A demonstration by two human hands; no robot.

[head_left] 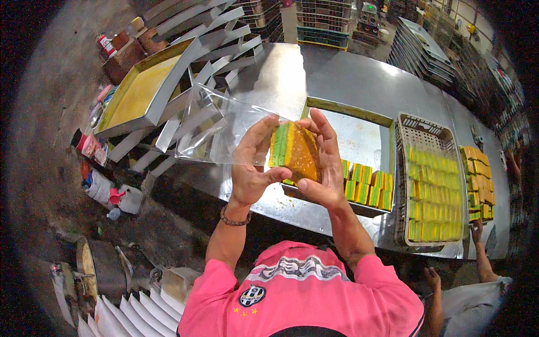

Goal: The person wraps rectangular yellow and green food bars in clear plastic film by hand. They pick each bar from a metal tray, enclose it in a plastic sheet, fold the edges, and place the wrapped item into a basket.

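Between my two hands, held up over the metal table [348,70], is a slice of layered green and yellow cake [306,151] with a brown top. My left hand [248,165] grips its left side, thumb at the lower edge. At that hand, a clear plastic bag [205,126] stretches out to the left; whether the slice is partly inside the bag I cannot tell. My right hand [328,174] wraps round the slice's right side. Behind and below my hands lies a square metal pan [391,149] with several cut cake slices [368,185] along its near edge.
Right of the pan stands a plastic crate [401,185] with rows of cake slices [435,196]. Beyond it are more brown-topped cakes [479,174], near a co-worker's hand [476,228]. Metal pans [160,92] are stacked at the left; trays [421,50] are stacked at the far right.
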